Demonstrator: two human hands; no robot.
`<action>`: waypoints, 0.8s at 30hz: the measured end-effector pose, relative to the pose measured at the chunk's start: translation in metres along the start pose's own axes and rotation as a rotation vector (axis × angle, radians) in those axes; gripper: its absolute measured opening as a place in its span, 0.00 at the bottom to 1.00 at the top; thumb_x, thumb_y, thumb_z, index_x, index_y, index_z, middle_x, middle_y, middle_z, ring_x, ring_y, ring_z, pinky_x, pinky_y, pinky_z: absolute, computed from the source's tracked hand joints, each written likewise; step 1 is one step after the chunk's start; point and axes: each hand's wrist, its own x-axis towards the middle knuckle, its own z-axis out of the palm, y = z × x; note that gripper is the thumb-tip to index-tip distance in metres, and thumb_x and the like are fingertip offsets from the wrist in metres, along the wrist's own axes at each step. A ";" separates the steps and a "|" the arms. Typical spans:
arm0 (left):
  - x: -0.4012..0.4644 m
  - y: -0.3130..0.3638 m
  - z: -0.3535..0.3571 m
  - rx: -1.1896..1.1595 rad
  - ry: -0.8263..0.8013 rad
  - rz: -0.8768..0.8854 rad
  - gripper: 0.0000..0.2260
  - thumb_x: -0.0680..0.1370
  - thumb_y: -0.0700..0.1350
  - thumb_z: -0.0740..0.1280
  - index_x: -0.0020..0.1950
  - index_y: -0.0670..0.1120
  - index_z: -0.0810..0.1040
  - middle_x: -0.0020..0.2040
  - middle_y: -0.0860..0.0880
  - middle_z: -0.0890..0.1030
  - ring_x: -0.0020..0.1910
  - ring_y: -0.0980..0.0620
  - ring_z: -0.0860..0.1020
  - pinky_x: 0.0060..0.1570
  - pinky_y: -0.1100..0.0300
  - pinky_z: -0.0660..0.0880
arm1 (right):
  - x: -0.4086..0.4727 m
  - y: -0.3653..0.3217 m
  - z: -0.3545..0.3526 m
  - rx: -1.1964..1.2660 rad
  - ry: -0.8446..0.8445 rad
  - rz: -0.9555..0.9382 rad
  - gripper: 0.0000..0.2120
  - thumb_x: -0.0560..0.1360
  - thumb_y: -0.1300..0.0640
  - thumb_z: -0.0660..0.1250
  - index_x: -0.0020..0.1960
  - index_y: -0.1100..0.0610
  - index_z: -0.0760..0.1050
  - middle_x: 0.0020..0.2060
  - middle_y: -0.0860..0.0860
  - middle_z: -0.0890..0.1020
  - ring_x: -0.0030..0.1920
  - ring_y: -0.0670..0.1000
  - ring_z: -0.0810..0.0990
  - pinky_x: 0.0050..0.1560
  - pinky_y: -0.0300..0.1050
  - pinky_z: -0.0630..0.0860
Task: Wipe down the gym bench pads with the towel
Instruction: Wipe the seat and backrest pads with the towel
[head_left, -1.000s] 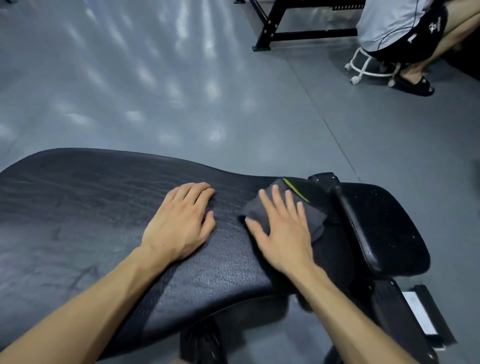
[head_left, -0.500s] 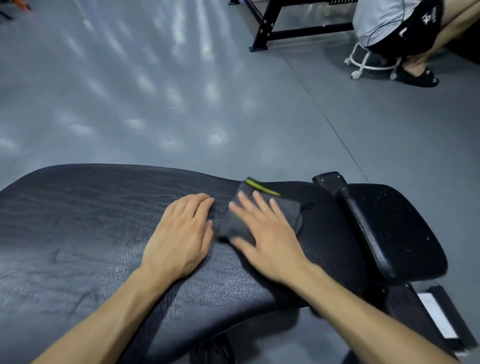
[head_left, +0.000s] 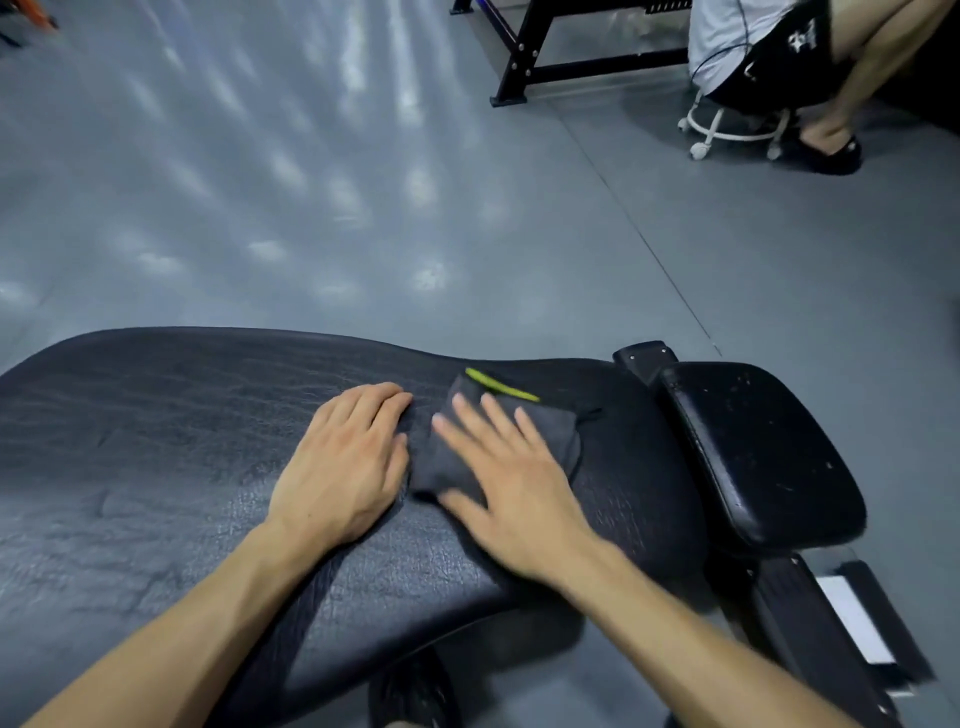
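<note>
— What had changed in that last second?

— The right hand (head_left: 511, 488), fingers straight and spread, had slid the folded dark grey towel with the lime-green stripe (head_left: 498, 441) leftward along the long black cracked-vinyl back pad (head_left: 182, 441), away from the gap by the smaller black seat pad (head_left: 753, 452). The towel ended just beside the left hand (head_left: 343, 462), which lay flat and relaxed on the same pad, grasping nothing.

— So what did that mean for the job?

— I'd judge the narrow end had had one pass; the wide stretch to the left and the seat pad looked unwiped.

— Anything hard to see?

— The right hand was motion-blurred, the pad's left end ran out of frame, and the frame beneath was mostly hidden.
</note>
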 end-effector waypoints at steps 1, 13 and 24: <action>-0.001 0.000 0.000 0.005 0.001 0.001 0.21 0.81 0.50 0.55 0.70 0.44 0.73 0.68 0.46 0.76 0.69 0.45 0.73 0.70 0.50 0.65 | -0.024 0.001 0.001 -0.003 -0.017 -0.032 0.36 0.78 0.38 0.58 0.83 0.45 0.53 0.83 0.44 0.50 0.83 0.49 0.44 0.81 0.49 0.38; 0.003 -0.003 0.006 -0.009 0.003 0.008 0.21 0.81 0.51 0.55 0.71 0.45 0.72 0.68 0.48 0.74 0.68 0.45 0.72 0.70 0.48 0.67 | 0.012 0.117 -0.024 0.058 0.005 0.247 0.31 0.82 0.36 0.54 0.82 0.43 0.55 0.83 0.45 0.52 0.83 0.49 0.47 0.81 0.51 0.42; 0.003 -0.004 0.010 -0.020 0.011 0.027 0.21 0.81 0.50 0.55 0.72 0.45 0.72 0.68 0.48 0.74 0.68 0.44 0.72 0.70 0.48 0.66 | -0.099 0.064 0.005 0.082 0.131 0.284 0.33 0.81 0.34 0.54 0.82 0.44 0.56 0.83 0.44 0.54 0.83 0.48 0.49 0.80 0.52 0.45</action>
